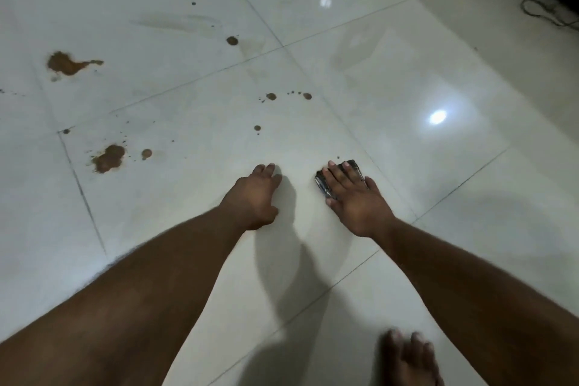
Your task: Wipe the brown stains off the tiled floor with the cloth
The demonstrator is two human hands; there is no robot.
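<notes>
The right hand (pixel 352 194) presses flat, fingers straight, on one dark folded cloth (pixel 326 186) lying on the tiled floor (pixel 407 72). The left hand (pixel 255 197) rests on the floor beside it, fingers loosely bent, holding nothing. Three large brown stains (pixel 108 158) and many smaller spots lie ahead to the left. One bare foot (pixel 410 360) shows at the bottom edge.

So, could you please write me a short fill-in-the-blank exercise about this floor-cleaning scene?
1. The right hand presses the dark cloth flat on the ____.
2. The left hand holds ____.
3. The big brown stains lie to the ____ of both hands.
4. A bare ____ shows at the bottom edge.

Missing words: floor; nothing; left; foot
</notes>
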